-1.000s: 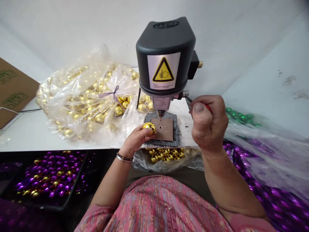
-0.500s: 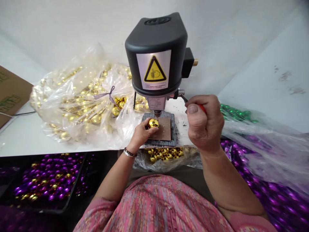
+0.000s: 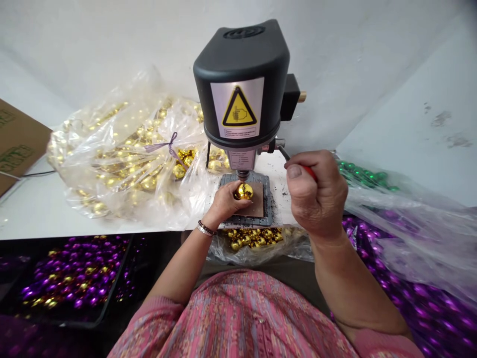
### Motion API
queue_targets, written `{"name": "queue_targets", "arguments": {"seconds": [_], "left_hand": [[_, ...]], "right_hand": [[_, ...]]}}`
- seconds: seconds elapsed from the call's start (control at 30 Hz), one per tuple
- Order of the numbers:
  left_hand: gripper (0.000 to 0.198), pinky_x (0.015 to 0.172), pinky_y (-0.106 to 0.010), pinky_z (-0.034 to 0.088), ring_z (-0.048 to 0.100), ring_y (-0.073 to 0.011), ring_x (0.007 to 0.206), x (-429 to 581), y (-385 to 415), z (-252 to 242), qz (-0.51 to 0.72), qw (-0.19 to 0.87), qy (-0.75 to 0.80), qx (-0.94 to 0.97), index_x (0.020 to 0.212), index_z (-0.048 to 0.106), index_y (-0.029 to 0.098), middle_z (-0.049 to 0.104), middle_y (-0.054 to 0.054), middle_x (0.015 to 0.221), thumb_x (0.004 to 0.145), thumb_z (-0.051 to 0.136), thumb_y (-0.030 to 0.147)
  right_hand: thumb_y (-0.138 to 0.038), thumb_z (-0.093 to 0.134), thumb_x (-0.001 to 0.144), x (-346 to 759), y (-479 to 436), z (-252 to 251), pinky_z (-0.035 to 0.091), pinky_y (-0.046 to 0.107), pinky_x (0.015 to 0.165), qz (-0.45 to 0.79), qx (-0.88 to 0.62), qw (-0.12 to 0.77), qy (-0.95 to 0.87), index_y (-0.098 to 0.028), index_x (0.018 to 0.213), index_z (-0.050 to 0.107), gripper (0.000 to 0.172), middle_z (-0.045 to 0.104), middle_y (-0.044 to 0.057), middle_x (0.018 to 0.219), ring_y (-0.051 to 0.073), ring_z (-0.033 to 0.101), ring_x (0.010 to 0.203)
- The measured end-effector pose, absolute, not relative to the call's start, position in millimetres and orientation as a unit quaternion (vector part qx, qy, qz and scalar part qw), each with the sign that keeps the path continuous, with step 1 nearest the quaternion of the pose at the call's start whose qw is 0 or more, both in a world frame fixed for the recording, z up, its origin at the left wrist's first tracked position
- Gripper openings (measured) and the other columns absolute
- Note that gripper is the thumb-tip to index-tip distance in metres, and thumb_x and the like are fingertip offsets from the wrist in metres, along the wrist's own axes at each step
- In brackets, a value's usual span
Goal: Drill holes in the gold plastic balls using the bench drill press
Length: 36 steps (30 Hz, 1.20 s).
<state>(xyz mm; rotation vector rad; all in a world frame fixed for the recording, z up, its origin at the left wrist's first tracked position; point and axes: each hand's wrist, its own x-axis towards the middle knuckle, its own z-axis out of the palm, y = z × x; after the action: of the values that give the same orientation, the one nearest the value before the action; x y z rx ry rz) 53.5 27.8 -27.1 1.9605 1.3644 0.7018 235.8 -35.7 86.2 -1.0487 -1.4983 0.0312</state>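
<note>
Between thumb and fingers, my left hand (image 3: 226, 201) pinches a shiny gold ball (image 3: 245, 191). The ball sits over a brown board (image 3: 257, 201) on the grey base (image 3: 269, 199) of a small drill press (image 3: 240, 64). Directly above the ball is the chuck (image 3: 243, 175); whether the bit touches it I cannot tell. To the right of the machine, my right hand (image 3: 316, 191) is closed around the red-gripped feed lever (image 3: 310, 172). Dark shavings lie scattered around the base.
A clear bag of gold balls (image 3: 130, 164) covers the table's left side. Beneath the front edge is an open bag of gold balls (image 3: 253, 237). A dark crate (image 3: 104, 313) with purple and gold balls stands lower left. Green balls (image 3: 367, 175) and bagged purple balls (image 3: 421, 308) are at right.
My left hand has moved slightly to the right with the gold ball, bringing it under the chuck. The right hand on the lever has dropped very slightly.
</note>
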Motion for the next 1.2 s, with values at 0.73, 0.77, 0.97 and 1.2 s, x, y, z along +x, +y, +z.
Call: {"name": "queue_targets", "arguments": {"seconds": [0.73,0.77,0.97,1.2], "left_hand": [[0.051,0.086,-0.033,0.049,0.066,-0.0223,0.093,55.4,22.1,-27.4,0.263,0.313,0.537,0.738,0.12,0.068,0.017,0.075,-0.006,0.105,0.071,0.079,0.024],[0.051,0.087,-0.034,0.049,0.066,-0.0227,0.094,55.2,22.0,-27.7,0.264,0.313,0.539,0.736,0.119,0.068,0.017,0.075,-0.007,0.106,0.071,0.08,0.024],[0.053,0.088,-0.036,0.049,0.065,-0.0244,0.093,54.8,20.5,-29.8,0.256,0.292,0.552,0.738,0.12,0.067,0.018,0.074,-0.006,0.103,0.07,0.081,0.028],[0.045,0.083,-0.033,0.051,0.066,-0.0223,0.09,48.4,2.8,-25.0,0.29,0.307,0.552,0.719,0.118,0.064,0.018,0.072,-0.005,0.1,0.076,0.074,0.03]], "right_hand": [[-0.014,0.048,0.088,227.7,-18.5,12.1,0.052,0.028,0.071,-0.133,-0.376,0.649,-0.648,-0.022,0.104,0.055,0.019,0.061,-0.001,0.083,0.011,0.061,0.077],[-0.015,0.048,0.088,227.8,-16.8,7.5,0.053,0.029,0.07,-0.135,-0.371,0.651,-0.648,-0.022,0.104,0.055,0.019,0.061,-0.001,0.083,0.012,0.062,0.077],[-0.02,0.048,0.092,228.7,-22.6,27.3,0.05,0.026,0.068,-0.124,-0.396,0.651,-0.636,-0.021,0.098,0.058,0.012,0.062,-0.001,0.082,0.01,0.061,0.074],[-0.041,0.045,0.094,226.7,-15.4,114.1,0.035,0.024,0.055,-0.002,-0.529,0.632,-0.566,-0.019,0.07,0.05,0.033,0.047,-0.005,0.057,0.006,0.046,0.053]]}}
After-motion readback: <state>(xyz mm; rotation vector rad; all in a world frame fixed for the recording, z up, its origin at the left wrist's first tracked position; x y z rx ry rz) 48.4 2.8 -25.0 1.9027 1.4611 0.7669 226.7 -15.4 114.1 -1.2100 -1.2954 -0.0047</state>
